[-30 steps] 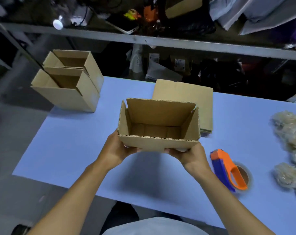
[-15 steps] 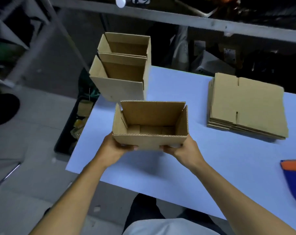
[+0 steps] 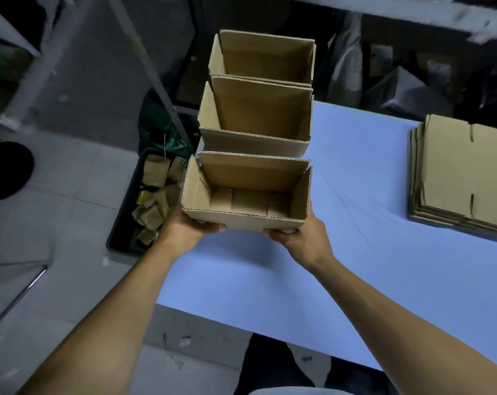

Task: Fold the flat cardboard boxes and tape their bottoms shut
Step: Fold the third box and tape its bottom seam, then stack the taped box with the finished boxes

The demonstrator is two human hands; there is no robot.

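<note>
Over at the left end of the worktop (image 3: 355,223), the box (image 3: 247,195) is up in both hands, open top facing the ceiling, right behind two finished boxes (image 3: 258,109) lined up in a row. It looks like it's touching the nearer one, or near enough, hard to call from here. Left hand (image 3: 184,228) grips the near left bottom corner, right hand (image 3: 301,238) the near right one, thumbs on the front wall and the other fingers curled underneath out of sight.

My take on the handling: it's empty corrugated card, so basically weightless and fairly stiff along the walls, but the upright top flaps will flop and the walls will skew if you squeeze one side. Holding low at the corners like this seems the smart spot, since the folded bottom is the most rigid part. Not slippery, not fragile, but easy to dent. Pile of flats (image 3: 464,172) waits off to the right.
</note>
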